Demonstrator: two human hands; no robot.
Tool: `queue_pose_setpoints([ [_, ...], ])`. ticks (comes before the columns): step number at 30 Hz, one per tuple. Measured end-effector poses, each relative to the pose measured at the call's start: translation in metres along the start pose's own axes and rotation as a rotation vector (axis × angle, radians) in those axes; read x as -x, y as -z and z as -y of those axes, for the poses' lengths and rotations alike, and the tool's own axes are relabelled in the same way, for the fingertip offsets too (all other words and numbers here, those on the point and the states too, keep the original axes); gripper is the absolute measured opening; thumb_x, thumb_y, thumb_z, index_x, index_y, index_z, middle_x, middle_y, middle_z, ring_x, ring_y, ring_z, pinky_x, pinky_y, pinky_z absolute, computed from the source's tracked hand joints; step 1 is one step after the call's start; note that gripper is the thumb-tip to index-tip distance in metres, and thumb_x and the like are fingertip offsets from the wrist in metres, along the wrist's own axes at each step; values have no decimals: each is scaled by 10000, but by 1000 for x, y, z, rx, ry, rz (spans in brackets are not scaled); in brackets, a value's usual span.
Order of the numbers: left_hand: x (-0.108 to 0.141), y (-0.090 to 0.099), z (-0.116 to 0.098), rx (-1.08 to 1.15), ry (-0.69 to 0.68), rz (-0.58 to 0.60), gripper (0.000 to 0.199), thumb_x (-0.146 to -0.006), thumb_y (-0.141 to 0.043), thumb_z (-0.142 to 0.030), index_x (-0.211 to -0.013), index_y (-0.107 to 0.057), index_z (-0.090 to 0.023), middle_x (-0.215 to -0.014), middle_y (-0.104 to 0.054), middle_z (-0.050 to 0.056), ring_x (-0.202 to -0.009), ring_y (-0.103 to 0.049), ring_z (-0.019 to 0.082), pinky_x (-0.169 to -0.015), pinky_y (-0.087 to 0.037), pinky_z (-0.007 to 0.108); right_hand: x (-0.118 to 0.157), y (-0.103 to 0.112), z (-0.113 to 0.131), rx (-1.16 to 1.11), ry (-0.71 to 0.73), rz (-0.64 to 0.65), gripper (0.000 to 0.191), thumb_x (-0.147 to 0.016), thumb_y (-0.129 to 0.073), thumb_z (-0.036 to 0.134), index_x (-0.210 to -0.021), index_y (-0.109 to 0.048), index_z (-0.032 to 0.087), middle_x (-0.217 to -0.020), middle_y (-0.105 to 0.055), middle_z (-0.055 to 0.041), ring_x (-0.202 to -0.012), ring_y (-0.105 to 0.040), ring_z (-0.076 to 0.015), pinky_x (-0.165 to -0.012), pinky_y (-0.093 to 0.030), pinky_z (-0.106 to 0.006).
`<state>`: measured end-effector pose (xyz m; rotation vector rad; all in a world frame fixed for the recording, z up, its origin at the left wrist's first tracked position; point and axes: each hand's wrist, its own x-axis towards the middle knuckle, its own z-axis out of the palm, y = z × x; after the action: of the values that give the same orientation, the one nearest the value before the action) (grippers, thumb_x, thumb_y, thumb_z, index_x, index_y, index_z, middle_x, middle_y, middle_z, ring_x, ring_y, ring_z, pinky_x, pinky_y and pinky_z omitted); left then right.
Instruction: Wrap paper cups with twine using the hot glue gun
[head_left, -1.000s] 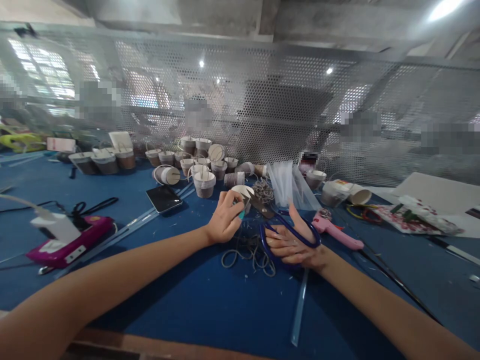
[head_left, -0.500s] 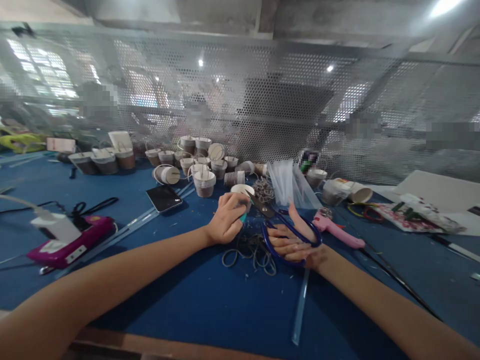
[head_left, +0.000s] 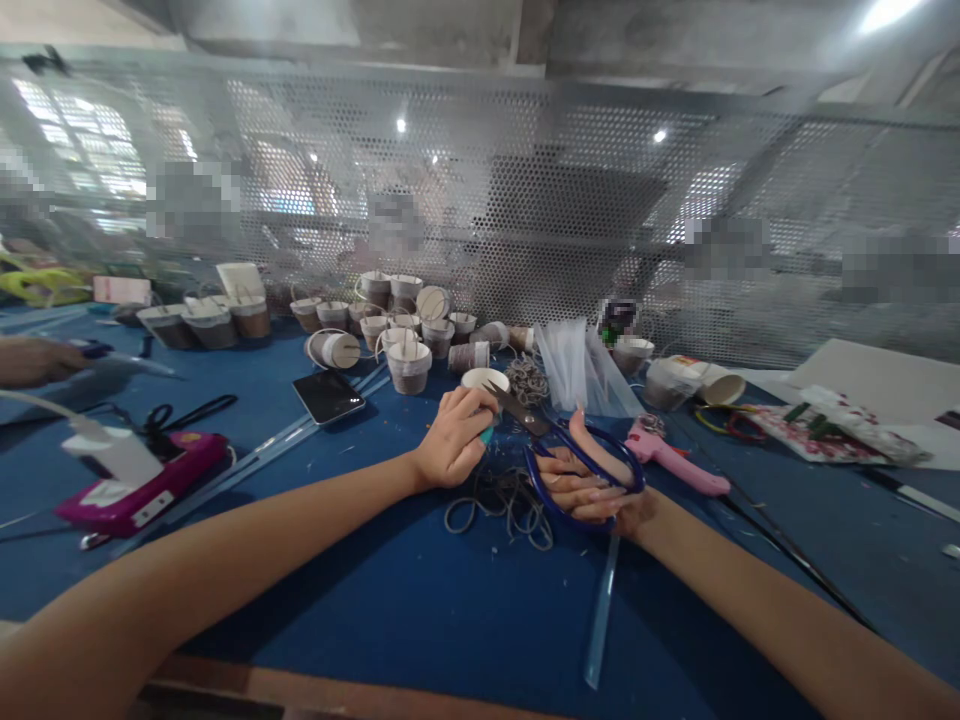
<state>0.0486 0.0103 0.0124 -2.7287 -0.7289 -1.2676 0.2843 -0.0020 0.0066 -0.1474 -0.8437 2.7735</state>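
My left hand [head_left: 454, 438] is closed around a small paper cup [head_left: 484, 379], whose pale rim shows just above the fingers. A bit of teal [head_left: 487, 434] peeks out below my fingertips; I cannot make out what it belongs to. My right hand [head_left: 589, 480] grips a pair of scissors [head_left: 534, 424] with large navy loop handles, thumb in one loop and fingers in the other. The scissor tips reach the cup's rim beside my left fingers. Loose grey cord [head_left: 517, 505] lies in loops on the blue table between my wrists, and a tangled grey heap [head_left: 527, 381] sits behind the blades.
Several wrapped cups with handles [head_left: 409, 368] stand at the back. On the left are a phone [head_left: 328, 396], a magenta power strip [head_left: 161, 490] and another person's hand [head_left: 37, 361]. On the right lie a pink glue gun [head_left: 675, 458], clear strips [head_left: 574, 368] and a glue stick [head_left: 601, 625].
Another person's hand with a tool has come in at the left edge. My scissors have shifted very slightly at the cup's rim; my left hand has stayed almost still.
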Motion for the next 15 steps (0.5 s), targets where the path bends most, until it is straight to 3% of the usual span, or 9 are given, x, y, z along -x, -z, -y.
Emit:
queue_pose_setpoints([
  [5,-2,0,2,101,-3,12,209,-825,-302,-275,-800,-487,-180,-980,-514,118,-902,-474,243,-847,-416,418,-1,-8,-3,31,74,24,726,-826,-89,768,-644,-439,159,-463,-413,53,-308,-242,-13,-212,-234,-85],
  [9,-2,-1,7,206,93,-51,218,-851,-275,-280,-749,-445,-190,-862,-462,82,-802,-475,212,-761,-451,376,3,-26,1,198,101,-123,769,-808,-67,787,-675,-473,148,-487,-396,55,-336,-240,-25,-244,-260,-107],
  [11,-2,-3,9,195,144,13,212,-849,-281,-267,-709,-423,-195,-816,-459,61,-743,-469,190,-721,-447,351,6,-36,4,293,139,-198,772,-800,-87,804,-699,-482,148,-521,-413,48,-355,-256,-32,-264,-272,-120],
  [15,-8,-5,3,86,181,289,143,-802,-343,-257,-689,-411,-200,-738,-496,43,-700,-502,187,-678,-432,329,14,-42,12,570,249,-376,735,-799,-110,816,-681,-457,178,-519,-383,56,-340,-222,-45,-251,-213,-151],
])
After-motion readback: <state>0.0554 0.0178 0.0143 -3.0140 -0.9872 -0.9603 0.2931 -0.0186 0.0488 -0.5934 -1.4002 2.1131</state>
